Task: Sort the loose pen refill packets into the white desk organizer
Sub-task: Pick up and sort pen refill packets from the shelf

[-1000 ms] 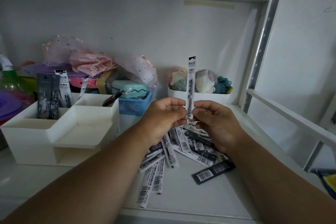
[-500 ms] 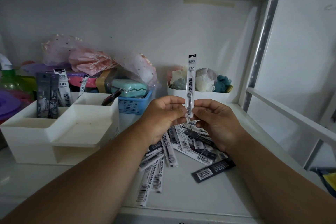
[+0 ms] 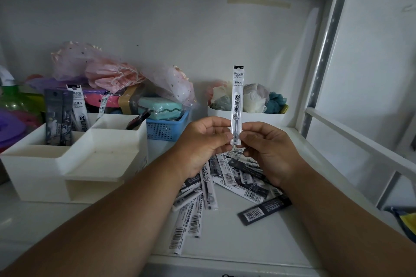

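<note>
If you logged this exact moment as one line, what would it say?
stage: inspecting | held: white refill packet, upright, pinched by left hand and right hand | loose pile: on shelf | organizer: some packets in

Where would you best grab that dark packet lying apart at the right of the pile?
Probably at its barcode end, from above. The dark packet lies flat on the shelf, clear of the pile, and that near end is bare, so fingers could pinch its long edges there. Both hands are busy now.

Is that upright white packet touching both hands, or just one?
Touching both. The head view shows the left hand and the right hand each pinching the lower end of the upright packet from opposite sides, with no gap at either thumb.
</note>
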